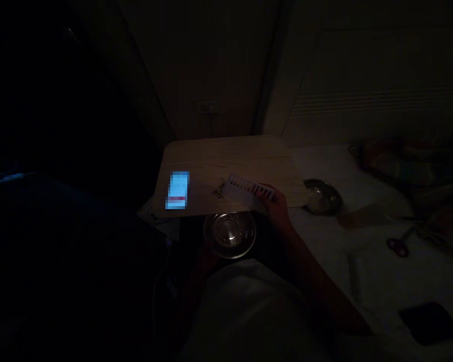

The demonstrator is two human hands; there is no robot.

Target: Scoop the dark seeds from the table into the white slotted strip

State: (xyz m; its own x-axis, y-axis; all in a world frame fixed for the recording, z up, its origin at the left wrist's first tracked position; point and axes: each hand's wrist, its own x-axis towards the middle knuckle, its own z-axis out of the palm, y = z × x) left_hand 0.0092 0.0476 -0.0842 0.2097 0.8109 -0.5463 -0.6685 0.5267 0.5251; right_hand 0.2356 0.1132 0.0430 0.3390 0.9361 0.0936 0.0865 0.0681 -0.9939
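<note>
My right hand [274,201] grips one end of a flat white plastic piece with a row of slots along it [247,188]; its exact kind is hard to make out in the dim light. The piece is low over the wooden tabletop [226,156], beside a scatter of small dark bits [219,189]. Below the table's near edge is a shiny metal bowl [230,234], with no contents that I can make out. My left hand [209,254], very dark, is at the bowl's lower left rim and appears to hold it; the fingers hardly show.
A lit phone [177,190] lies on the table's left side. To the right, a second metal bowl [322,196] with something pale in it, scissors [397,247] and a dark flat square [431,323] rest on a pale surface. A wall socket [207,106] with a cord is behind.
</note>
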